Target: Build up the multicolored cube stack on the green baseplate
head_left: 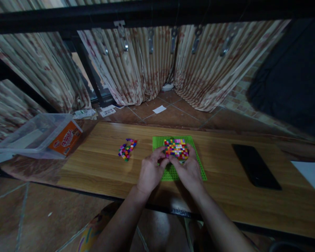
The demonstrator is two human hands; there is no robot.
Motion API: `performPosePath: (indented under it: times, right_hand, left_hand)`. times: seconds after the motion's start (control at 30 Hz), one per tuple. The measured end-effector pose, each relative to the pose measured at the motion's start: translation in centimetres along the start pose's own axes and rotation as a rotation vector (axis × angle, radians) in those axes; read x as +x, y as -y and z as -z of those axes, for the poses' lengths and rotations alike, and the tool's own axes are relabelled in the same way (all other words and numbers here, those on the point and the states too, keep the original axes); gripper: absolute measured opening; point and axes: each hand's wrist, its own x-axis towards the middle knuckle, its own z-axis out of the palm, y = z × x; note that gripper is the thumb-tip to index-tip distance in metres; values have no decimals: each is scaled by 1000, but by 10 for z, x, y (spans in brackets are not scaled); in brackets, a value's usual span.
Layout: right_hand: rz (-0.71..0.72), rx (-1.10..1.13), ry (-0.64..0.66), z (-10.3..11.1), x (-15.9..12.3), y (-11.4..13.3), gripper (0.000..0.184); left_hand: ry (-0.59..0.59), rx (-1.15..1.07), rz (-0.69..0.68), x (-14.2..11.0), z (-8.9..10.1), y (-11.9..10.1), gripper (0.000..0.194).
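A block of many small multicoloured toy bricks (176,148) is on a green studded baseplate (170,174) on the wooden table. My left hand (153,167) is at the block's lower left corner, its thumb and fingers closed against that edge. Along the right side curl the fingers of my right hand (190,168), while its thumb presses the near edge. Between them the two hands grip the block. Whether it is raised off the baseplate or attached to it, I cannot tell. Part of the block's near edge is hidden behind the thumbs.
A loose pile of coloured bricks (126,150) lies left of the baseplate. On the right of the table (99,168) is a black phone-like slab (256,166), with white paper (311,175) beyond it. A clear plastic bin (34,136) with an orange label stands at the far left.
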Motion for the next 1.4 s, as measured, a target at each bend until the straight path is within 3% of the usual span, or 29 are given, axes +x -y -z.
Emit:
performPosePath:
  times: [0.5,0.77,0.87,1.03,1.13,1.23,1.4]
  right_hand:
    - [-116,-82,25,1,9,8,103]
    - [4,29,56,0,6,-2,93]
    - [-7,71,73,3,6,-11,91]
    - [-58,184,-31,15,20,-23,77]
    - [-98,303,-80,20,36,-28,68]
    - [-88,372,-60,14,52,-29,63]
    - [-62,517,170,-10,58,-24,60]
  left_hand:
    - [55,116,-70,0,2,5,39]
    - [118,55,4,1,5,3,36]
    - [146,52,40,0,7,2,43]
    - [53,-134,113,2,6,-1,50]
    - [-54,-290,273,12,1,1,43]
    - [-87,-403,401,25,-11,3,42]
    - [-54,-487,408,38,-37,6,39]
